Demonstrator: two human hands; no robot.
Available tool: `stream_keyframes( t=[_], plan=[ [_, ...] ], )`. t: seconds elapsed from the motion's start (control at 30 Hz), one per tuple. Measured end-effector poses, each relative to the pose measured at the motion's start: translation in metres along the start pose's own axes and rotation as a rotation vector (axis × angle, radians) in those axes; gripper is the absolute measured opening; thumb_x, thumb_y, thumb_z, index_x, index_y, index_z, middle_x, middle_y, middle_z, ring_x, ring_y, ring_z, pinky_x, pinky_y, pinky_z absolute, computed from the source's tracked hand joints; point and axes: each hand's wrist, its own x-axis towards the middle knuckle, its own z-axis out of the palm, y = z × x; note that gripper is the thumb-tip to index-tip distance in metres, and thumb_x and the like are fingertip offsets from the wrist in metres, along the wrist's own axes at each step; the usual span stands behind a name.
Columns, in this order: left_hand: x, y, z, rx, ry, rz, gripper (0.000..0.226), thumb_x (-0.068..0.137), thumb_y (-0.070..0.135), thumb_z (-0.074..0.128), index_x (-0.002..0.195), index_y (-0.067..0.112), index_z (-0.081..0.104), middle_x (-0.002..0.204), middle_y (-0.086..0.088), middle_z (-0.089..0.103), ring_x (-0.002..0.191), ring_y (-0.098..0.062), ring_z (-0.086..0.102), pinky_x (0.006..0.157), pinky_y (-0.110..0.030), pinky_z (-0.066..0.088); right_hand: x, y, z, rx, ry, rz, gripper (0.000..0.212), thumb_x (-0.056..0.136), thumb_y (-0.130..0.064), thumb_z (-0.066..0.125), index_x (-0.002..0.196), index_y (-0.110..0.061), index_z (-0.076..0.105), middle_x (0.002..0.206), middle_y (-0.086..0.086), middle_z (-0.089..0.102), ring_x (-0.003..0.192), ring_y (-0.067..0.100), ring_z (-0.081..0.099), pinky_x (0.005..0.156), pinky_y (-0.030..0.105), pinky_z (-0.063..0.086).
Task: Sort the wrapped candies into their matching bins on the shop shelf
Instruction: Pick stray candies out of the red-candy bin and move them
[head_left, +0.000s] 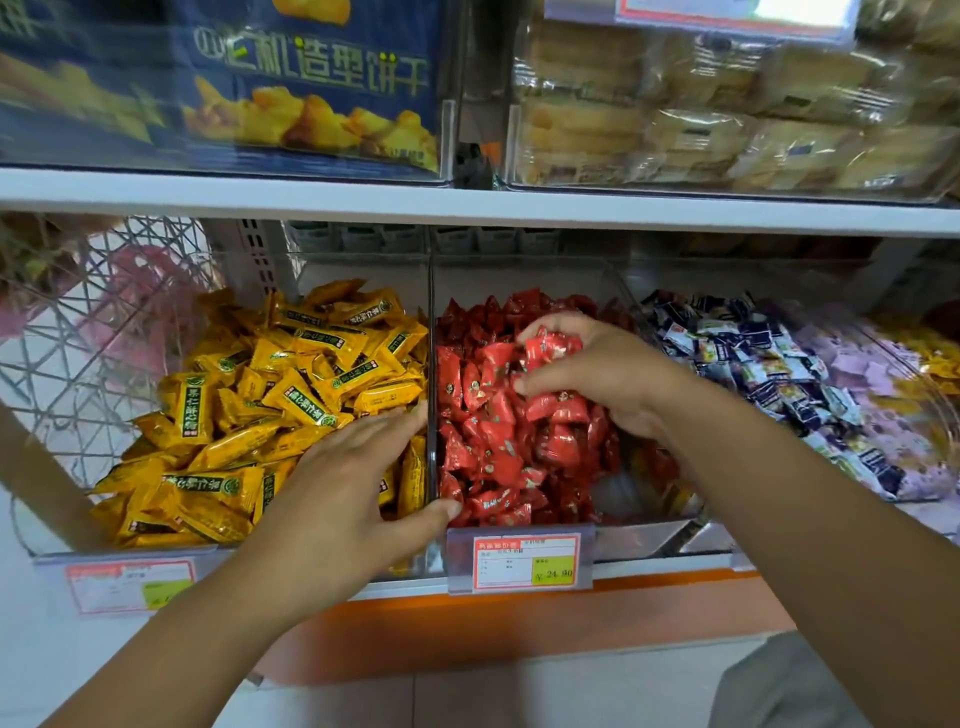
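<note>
Though bunched, red candies between fingers.

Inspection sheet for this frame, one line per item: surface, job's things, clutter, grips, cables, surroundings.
Surface: white shelf; clear bins below, price tag in front.
Job's things: yellow candies, red candies, blue-white candies, each colour in its own bin.
Clutter: yellowish wrappers low at the red pile's right, blurred.
Grips: left hand rests open on yellow candies, thumb across the divider; right hand holds a bunch of red candies.
Cables: nothing seen.
Surroundings: wire basket left; blue biscuit box and wrapped pastries above.
</note>
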Motion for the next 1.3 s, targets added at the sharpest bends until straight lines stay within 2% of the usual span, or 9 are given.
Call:
stream_keyframes(
  t=[0.13, 0.3, 0.4, 0.53, 0.63, 0.8, 0.93, 1.13, 1.3],
  plan=[
    [0.0, 0.0, 0.0, 0.01, 0.004, 0.009, 0.088, 0.064, 0.084, 0.034, 0.145, 0.054, 0.016, 0.15, 0.032, 0.022, 0.14, 0.008, 0.016, 0.118, -0.03, 0.021, -0.004, -0.015, -0.02, -0.181, -0.18, 0.024, 0.067, 0.071, -0.038, 0.081, 0.131, -0.045, 0.051, 0.136, -0.008, 0.046, 0.121, 0.021, 0.053, 0.092, 0.042, 0.052],
    [0.0, -0.004, 0.002, 0.036, -0.001, -0.008, 0.092, 0.063, 0.087, 0.035, 0.146, 0.052, 0.017, 0.151, 0.029, 0.022, 0.141, 0.005, 0.017, 0.118, -0.03, 0.021, 0.015, 0.004, -0.002, -0.633, 0.077, 0.067, 0.076, 0.087, -0.072, 0.042, 0.151, -0.041, 0.017, 0.161, 0.007, 0.01, 0.145, 0.035, 0.018, 0.114, 0.048, 0.022],
    [0.0, -0.003, 0.002, 0.035, 0.011, 0.003, 0.082, 0.063, 0.09, 0.033, 0.137, 0.063, 0.011, 0.146, 0.035, 0.019, 0.139, 0.009, 0.015, 0.116, -0.025, 0.018, 0.022, 0.026, 0.033, -0.761, 0.02, 0.071, 0.081, 0.086, -0.075, 0.037, 0.151, -0.043, 0.003, 0.162, 0.006, -0.003, 0.145, 0.045, -0.005, 0.114, 0.059, 0.014],
    [0.0, -0.001, 0.001, 0.046, 0.004, -0.01, 0.079, 0.055, 0.099, 0.022, 0.126, 0.069, 0.003, 0.138, 0.04, 0.012, 0.132, 0.015, 0.01, 0.111, -0.018, 0.013, 0.006, 0.025, 0.024, -0.904, -0.197, -0.016, 0.079, 0.089, -0.067, 0.045, 0.153, -0.033, 0.014, 0.162, -0.002, 0.0, 0.147, 0.032, 0.009, 0.119, 0.043, 0.018],
    [0.0, -0.001, 0.0, 0.047, -0.007, -0.004, 0.08, 0.054, 0.099, 0.021, 0.127, 0.069, 0.003, 0.139, 0.041, 0.011, 0.132, 0.016, 0.008, 0.11, -0.016, 0.012, -0.012, 0.015, 0.001, -0.917, -0.346, 0.011, 0.076, 0.084, -0.071, 0.049, 0.149, -0.041, 0.024, 0.161, -0.01, 0.004, 0.147, 0.019, 0.015, 0.118, 0.036, 0.017],
    [-0.001, 0.001, -0.001, 0.055, -0.005, -0.013, 0.087, 0.047, 0.103, 0.012, 0.125, 0.067, -0.001, 0.134, 0.045, 0.003, 0.129, 0.017, 0.005, 0.107, -0.012, 0.007, 0.004, 0.021, 0.009, -0.767, -0.045, 0.104, 0.081, 0.083, -0.078, 0.035, 0.151, -0.047, 0.003, 0.162, 0.002, -0.013, 0.148, 0.033, -0.009, 0.118, 0.056, 0.008],
    [-0.001, 0.002, -0.002, 0.046, -0.021, -0.016, 0.086, 0.047, 0.103, 0.012, 0.124, 0.069, -0.004, 0.127, 0.051, -0.003, 0.127, 0.019, 0.002, 0.105, -0.01, 0.005, 0.015, 0.04, 0.035, -0.869, -0.144, 0.084, 0.065, 0.092, -0.069, 0.027, 0.147, -0.054, -0.006, 0.157, -0.003, -0.029, 0.142, 0.038, -0.027, 0.116, 0.06, -0.002],
    [0.001, 0.002, -0.001, 0.055, -0.01, -0.017, 0.092, 0.045, 0.103, 0.011, 0.128, 0.064, -0.002, 0.14, 0.041, 0.006, 0.131, 0.015, 0.006, 0.112, -0.018, 0.011, -0.013, 0.025, 0.015, -0.963, -0.333, 0.021, 0.065, 0.092, -0.07, 0.025, 0.15, -0.042, 0.021, 0.161, -0.008, -0.015, 0.148, 0.03, -0.013, 0.119, 0.055, 0.005],
    [0.0, 0.0, 0.001, 0.033, 0.0, -0.012, 0.092, 0.052, 0.1, 0.02, 0.134, 0.062, 0.004, 0.144, 0.038, 0.01, 0.135, 0.014, 0.008, 0.109, -0.014, 0.009, 0.018, 0.017, 0.006, -0.692, 0.016, 0.133, 0.072, 0.092, -0.068, 0.031, 0.152, -0.04, 0.002, 0.162, 0.009, -0.011, 0.147, 0.038, 0.007, 0.118, 0.051, 0.015]
  ],
)
